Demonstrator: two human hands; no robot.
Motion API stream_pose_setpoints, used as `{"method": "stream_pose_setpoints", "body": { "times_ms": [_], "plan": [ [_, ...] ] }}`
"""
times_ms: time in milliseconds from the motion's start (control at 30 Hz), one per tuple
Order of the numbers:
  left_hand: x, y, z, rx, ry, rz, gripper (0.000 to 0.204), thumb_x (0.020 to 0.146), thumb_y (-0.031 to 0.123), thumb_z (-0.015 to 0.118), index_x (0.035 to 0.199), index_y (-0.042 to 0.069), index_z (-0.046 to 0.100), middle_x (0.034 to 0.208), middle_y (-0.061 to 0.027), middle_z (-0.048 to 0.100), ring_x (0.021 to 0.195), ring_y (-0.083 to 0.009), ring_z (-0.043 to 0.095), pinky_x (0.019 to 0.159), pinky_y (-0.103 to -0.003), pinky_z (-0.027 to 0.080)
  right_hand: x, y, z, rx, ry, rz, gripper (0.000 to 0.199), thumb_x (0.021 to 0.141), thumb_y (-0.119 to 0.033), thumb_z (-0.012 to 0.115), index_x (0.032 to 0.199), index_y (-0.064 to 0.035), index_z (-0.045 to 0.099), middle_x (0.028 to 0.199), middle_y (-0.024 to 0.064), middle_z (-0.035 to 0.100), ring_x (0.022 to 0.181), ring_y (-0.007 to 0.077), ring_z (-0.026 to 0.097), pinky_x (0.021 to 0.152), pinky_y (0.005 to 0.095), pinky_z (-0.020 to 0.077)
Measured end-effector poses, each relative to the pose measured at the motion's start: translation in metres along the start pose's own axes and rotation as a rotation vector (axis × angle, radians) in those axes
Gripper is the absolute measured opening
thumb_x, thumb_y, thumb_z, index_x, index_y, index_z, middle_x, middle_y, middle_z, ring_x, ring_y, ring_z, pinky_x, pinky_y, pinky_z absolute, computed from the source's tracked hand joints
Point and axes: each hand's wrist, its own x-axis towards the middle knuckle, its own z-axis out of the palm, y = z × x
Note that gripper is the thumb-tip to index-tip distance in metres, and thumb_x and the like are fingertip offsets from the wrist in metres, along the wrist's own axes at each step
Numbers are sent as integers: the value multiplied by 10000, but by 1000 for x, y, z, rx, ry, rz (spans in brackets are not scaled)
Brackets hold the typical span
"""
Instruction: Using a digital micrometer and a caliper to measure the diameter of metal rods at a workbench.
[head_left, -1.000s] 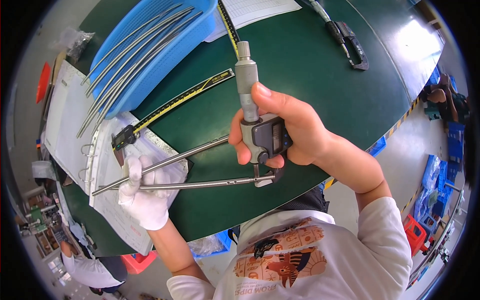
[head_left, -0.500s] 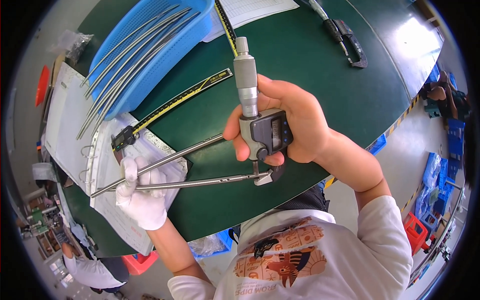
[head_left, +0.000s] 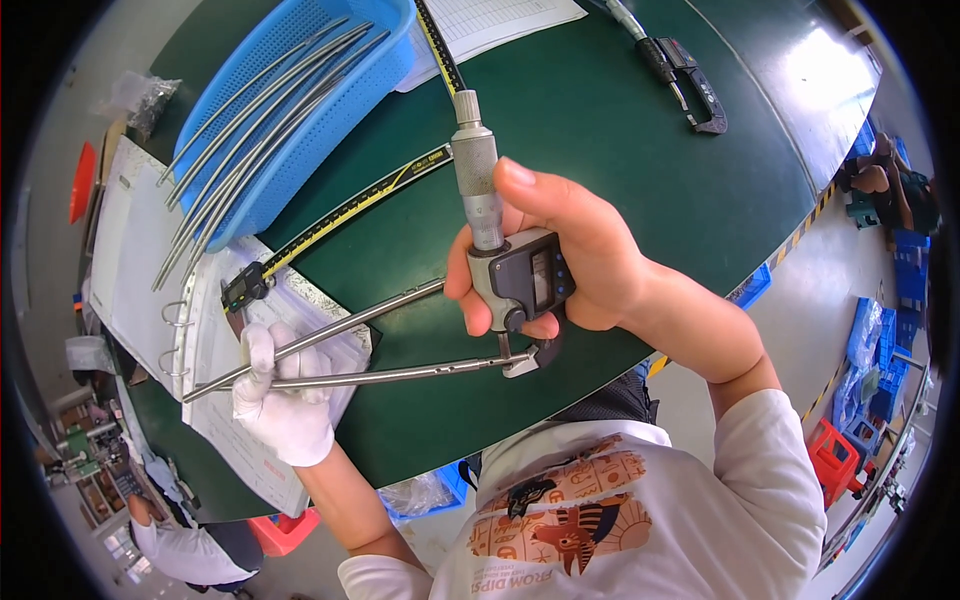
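My right hand, bare, is closed around a digital micrometer with a grey frame and a small display. Its thimble points away from me, and my thumb lies beside it. The micrometer's jaws, at the near end, are around the tip of a thin metal rod. My left hand, in a white glove, is closed on this rod and on a second metal rod. The two rods spread apart toward the micrometer; the second one's far end reaches close to my right fingertips.
A blue basket of several metal rods stands at the far left. A caliper lies between it and my hands. Beneath my left hand is an open ring binder. Another micrometer rests at the far right of the green table.
The micrometer and my right hand have shifted slightly left and nearer to me. My right thumb has moved along the thimble. Both rods stay in my left hand.
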Motion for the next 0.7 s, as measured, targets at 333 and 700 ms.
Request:
{"method": "stream_pose_setpoints", "body": {
  "times_ms": [333, 700],
  "plan": [
    [-1, 4, -1, -13, 19, 17, 151, 748, 110, 514, 705, 74, 374, 547, -31, 301, 414, -166, 324, 409, -290, 301, -1, -3, 0, 89, 35, 40, 611, 834, -483, 274, 808, 57, 559, 632, 153, 579, 341, 133, 414, 331, 221, 338],
    [0, 4, -3, -15, -23, 12, 140, 751, 105, 498, 704, 73, 370, 552, -34, 293, 418, -160, 305, 416, -291, 301, -2, -5, 0, 69, 47, 44, 565, 796, -500, 384, 761, 33, 569, 606, 109, 574, 334, 113, 380, 353, 218, 317]
  ]
}}
